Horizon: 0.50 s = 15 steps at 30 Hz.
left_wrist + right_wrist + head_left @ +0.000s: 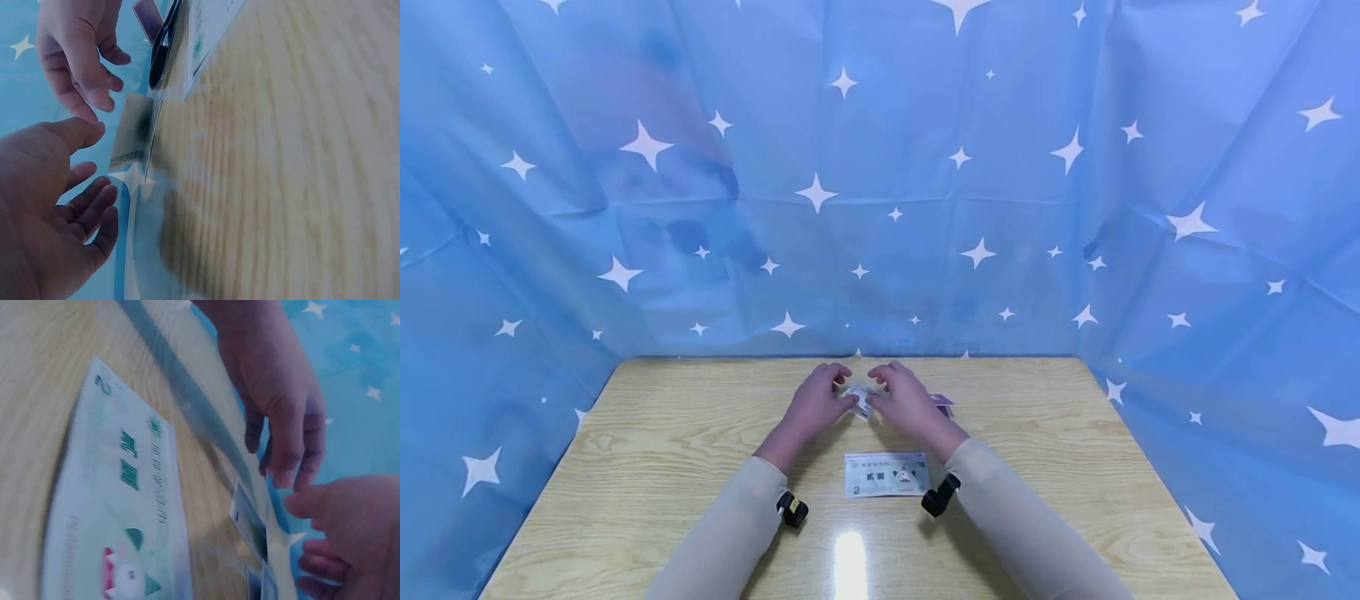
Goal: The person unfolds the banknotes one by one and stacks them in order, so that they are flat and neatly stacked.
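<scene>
My left hand [817,402] and right hand [907,402] face each other near the table's far edge, fingers loosely bent. Between them, a small folded paper play note [861,402] stands partly raised off the wood. In the left wrist view the note [132,131] shows past the thumb, with a gap to the fingers of both hands. From the right wrist view, its printed face [247,520] is tilted up, beside the fingers. Closer to me, a pale green play note [886,475] marked 2 lies flat between my forearms.
Behind my right hand sits a purple folded paper [942,403], partly hidden by the wrist. The wooden table [685,450] ends at a blue star-printed curtain [895,275]. A black wrist camera [942,495] sits on the right sleeve, and another [792,508] on the left.
</scene>
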Available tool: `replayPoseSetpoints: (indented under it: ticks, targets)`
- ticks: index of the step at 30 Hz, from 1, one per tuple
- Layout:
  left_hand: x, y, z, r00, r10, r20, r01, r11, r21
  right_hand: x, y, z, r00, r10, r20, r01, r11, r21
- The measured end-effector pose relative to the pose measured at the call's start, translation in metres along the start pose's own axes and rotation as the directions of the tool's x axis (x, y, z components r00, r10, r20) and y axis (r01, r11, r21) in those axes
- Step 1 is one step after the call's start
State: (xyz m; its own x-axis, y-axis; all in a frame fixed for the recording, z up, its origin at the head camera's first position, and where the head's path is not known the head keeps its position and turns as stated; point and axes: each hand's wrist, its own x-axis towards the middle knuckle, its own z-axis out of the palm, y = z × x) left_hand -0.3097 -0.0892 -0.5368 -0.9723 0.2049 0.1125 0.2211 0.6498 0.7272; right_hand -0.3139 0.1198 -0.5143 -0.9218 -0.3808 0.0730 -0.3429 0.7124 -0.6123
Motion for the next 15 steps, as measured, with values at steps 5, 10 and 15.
replayPoseSetpoints:
  ticks: [5,10,15]
  targets:
    - [0.003,-0.004,0.004,0.999,-0.011,0.044,0.009,0.999,0.035,0.013,0.003,0.005,0.994,0.039,0.099,-0.034,0.998,-0.049]
    - [0.003,-0.008,0.01,0.998,-0.009,0.07,0.003,0.997,0.082,0.02,0.001,0.008,0.986,0.049,0.162,-0.034,0.995,-0.094]
    - [0.004,-0.011,0.013,0.996,0.005,0.086,-0.012,0.997,0.074,0.026,0.001,0.01,0.982,0.044,0.181,-0.026,0.994,-0.105]
